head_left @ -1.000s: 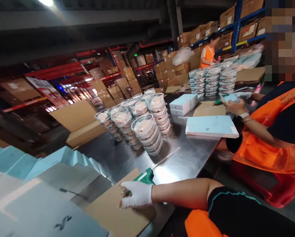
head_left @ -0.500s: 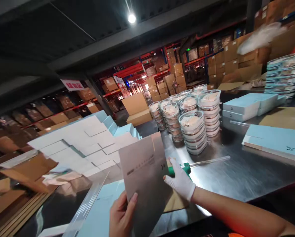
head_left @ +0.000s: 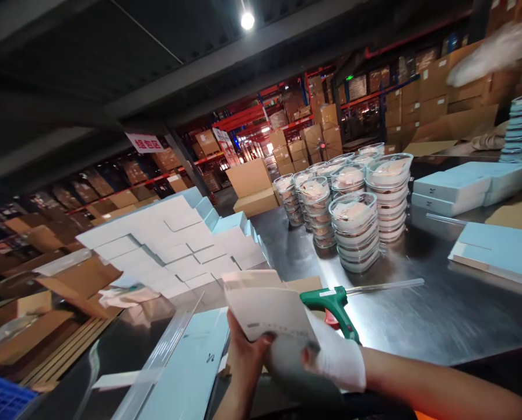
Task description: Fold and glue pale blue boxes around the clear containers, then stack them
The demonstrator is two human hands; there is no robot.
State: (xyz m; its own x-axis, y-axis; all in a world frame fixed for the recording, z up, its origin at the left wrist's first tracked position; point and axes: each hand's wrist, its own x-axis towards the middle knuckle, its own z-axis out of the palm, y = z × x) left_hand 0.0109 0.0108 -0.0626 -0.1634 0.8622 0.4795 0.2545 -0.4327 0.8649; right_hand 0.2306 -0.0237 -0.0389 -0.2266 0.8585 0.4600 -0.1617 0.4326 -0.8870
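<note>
A whitish printed cardboard sheet (head_left: 272, 309) is held in front of me, its surface bent into a curve and its lower part blurred. My bare left hand (head_left: 248, 353) grips its left side, thumb on the near face. On the opposite side my right hand (head_left: 337, 356), in a white glove with bare thumb tip, closes on the sheet; its other fingers are mostly hidden. Just beyond the right hand, a green glue gun (head_left: 337, 306) lies on the metal table (head_left: 400, 326) with a clear glue stick (head_left: 387, 286) at its back end.
Stacked clear round tubs (head_left: 354, 233) stand beyond the glue gun. A pile of white and light-blue boxes (head_left: 177, 245) rises at left. Flat blue boxes (head_left: 501, 251) lie at right, and a blue panel (head_left: 195, 356) lies by my left hand. Clear strips (head_left: 156, 361) lie beside it.
The sheet has tipped and bent, dropping lower. My right hand has moved from near the glue gun onto the sheet's right side, leaving the gun in plain sight. The view has shifted left.
</note>
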